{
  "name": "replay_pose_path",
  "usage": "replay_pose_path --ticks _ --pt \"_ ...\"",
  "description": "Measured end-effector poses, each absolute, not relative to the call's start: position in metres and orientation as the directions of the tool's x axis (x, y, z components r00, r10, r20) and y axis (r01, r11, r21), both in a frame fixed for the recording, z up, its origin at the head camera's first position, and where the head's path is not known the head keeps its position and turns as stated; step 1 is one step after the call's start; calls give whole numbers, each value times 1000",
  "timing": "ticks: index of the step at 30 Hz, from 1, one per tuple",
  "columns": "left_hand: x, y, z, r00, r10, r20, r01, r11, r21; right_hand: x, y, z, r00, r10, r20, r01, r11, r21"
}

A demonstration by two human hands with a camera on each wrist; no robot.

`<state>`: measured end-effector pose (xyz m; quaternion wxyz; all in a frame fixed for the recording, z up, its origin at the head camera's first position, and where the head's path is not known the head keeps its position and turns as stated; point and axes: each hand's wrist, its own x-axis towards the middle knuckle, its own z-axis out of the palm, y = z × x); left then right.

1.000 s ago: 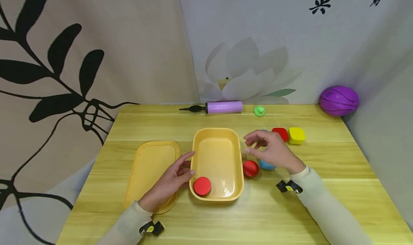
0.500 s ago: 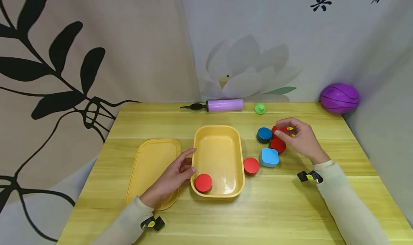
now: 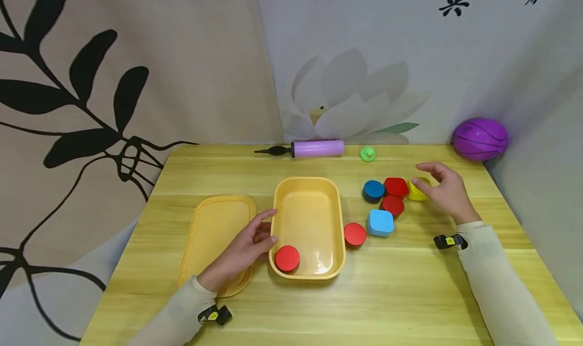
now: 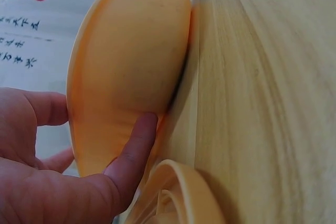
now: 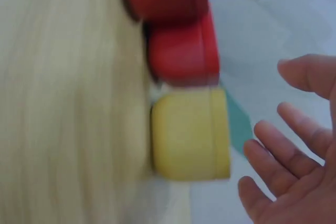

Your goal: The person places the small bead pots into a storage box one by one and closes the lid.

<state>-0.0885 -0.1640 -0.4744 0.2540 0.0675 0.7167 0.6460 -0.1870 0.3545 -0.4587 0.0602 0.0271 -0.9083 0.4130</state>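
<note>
A yellow rectangular container (image 3: 307, 222) stands on the table with a round red block (image 3: 287, 258) in its near left corner. My left hand (image 3: 241, 257) rests against the container's left wall; in the left wrist view its thumb touches the side and a finger meets the rim. Over at the right, my right hand (image 3: 448, 193) hovers by a yellow rounded-square block (image 3: 420, 191). Seen from the right wrist, its fingers are spread and apart from that yellow block (image 5: 191, 135). To its left are a red rounded-square block (image 3: 396, 186) and a round red block (image 3: 392, 206).
A yellow lid (image 3: 211, 234) lies left of the container, partly beneath the left forearm. Blue blocks, one round (image 3: 373, 190) and one square (image 3: 380, 222), sit near another red one (image 3: 355, 234). Along the back are a purple pump (image 3: 317, 148), green duck (image 3: 367, 154) and purple ball (image 3: 480, 139).
My right hand has moved rightward from beside the container, past the blue and red blocks, to the yellow block. The left hand stays at the container.
</note>
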Motion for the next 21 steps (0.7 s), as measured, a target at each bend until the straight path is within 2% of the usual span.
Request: replay_pose_path --ticks 13,21 --pt "-89 -167 -478 -856 425 -294 -256 146 956 -198 381 -475 -979 -155 -132 -17 707 -707" --pt "-90 -166 -478 -854 435 -287 -251 138 958 -197 390 -478 -961 -212 -178 -15 681 -732"
